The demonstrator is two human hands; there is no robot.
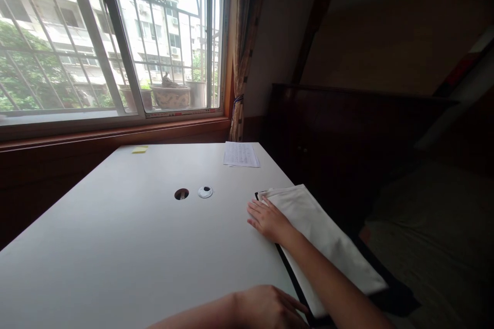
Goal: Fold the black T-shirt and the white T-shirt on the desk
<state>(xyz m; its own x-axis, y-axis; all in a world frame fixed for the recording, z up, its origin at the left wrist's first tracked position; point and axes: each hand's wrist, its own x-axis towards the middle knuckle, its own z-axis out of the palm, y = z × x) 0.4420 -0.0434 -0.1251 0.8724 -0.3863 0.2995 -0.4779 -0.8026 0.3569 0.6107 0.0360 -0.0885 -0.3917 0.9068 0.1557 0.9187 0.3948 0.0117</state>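
A folded white cloth (320, 226) lies over a black cloth (397, 295) at the right side of the white table. The black cloth shows as a dark border along the left and lower right edges. My right hand (268, 220) rests on the far left corner of the white cloth, palm down with its fingers spread. Nearer to me, at the bottom of the view, my left hand (272, 306) has curled fingers closed at the near left part of the black edge. Its thumb is hidden.
The white table (135, 236) has a round hole (181, 194) and a round cap (205, 192) beside it. Printed papers (241, 154) and a yellow note (139, 149) lie along the far edge. Behind are a barred window, a curtain (243, 51) and dark furniture (339, 133).
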